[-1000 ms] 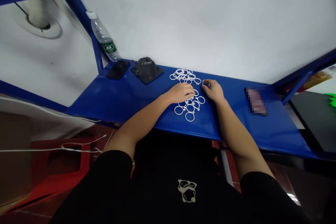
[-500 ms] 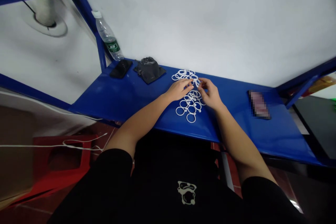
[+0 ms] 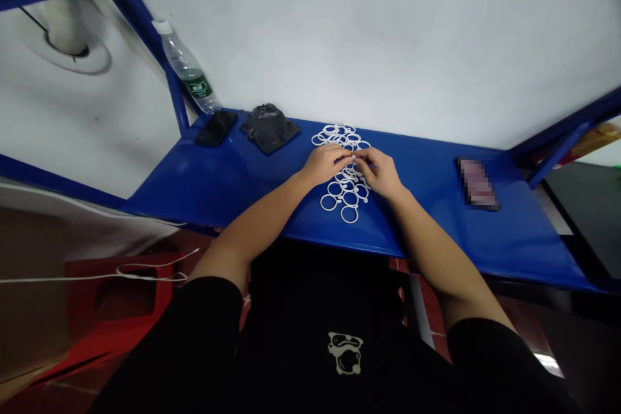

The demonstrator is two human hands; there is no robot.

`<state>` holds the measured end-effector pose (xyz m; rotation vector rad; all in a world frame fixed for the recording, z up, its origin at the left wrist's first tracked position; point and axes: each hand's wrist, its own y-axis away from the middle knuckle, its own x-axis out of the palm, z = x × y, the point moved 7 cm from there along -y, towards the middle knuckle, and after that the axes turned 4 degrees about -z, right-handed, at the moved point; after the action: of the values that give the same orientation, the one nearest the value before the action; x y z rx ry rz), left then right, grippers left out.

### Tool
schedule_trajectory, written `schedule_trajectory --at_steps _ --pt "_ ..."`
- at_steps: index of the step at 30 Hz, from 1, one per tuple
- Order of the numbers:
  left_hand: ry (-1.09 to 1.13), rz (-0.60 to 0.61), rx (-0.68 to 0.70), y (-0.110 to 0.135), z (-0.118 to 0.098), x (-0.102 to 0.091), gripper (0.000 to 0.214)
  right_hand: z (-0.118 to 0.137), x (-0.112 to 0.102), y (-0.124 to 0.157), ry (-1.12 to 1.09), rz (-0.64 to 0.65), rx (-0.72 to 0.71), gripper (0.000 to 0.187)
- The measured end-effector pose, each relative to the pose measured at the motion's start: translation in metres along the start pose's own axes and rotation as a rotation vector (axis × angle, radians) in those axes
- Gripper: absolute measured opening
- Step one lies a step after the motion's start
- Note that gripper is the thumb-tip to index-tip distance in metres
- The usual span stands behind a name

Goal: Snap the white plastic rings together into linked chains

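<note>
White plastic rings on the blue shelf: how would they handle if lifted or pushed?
The white plastic rings look thin and light, so probably slightly springy. They seem interlinked, though that is hard to confirm, so lifting one near the right hand may drag others along. Lying flat on the glossy blue shelf, they would likely slide easily when pushed.

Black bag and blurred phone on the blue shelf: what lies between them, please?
The head view shows white plastic rings, the left hand and the right hand between the black bag and the blurred phone.
</note>
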<state>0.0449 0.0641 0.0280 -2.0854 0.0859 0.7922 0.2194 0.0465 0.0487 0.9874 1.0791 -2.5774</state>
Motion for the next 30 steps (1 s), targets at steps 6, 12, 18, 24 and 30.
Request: schedule_trajectory --at_steps 6,12,18,24,30 --pt "-0.010 0.065 -0.053 0.000 -0.002 0.000 0.021 -0.001 -0.001 0.000 -0.014 0.069 0.115 0.032" --pt "-0.001 0.098 -0.053 0.001 -0.004 0.003 0.023 -0.002 -0.001 -0.002 -0.069 0.057 0.115 0.033" --pt "-0.027 0.109 -0.121 -0.001 0.002 0.003 0.015 -0.006 0.004 -0.004 0.072 0.060 0.091 0.030" --pt "-0.044 0.081 -0.303 0.002 0.028 -0.005 0.018 -0.020 0.014 -0.003 0.138 0.198 0.085 0.030" --pt "-0.063 0.161 -0.337 0.007 0.040 0.006 0.019 -0.048 0.010 -0.006 0.174 0.108 0.128 0.038"
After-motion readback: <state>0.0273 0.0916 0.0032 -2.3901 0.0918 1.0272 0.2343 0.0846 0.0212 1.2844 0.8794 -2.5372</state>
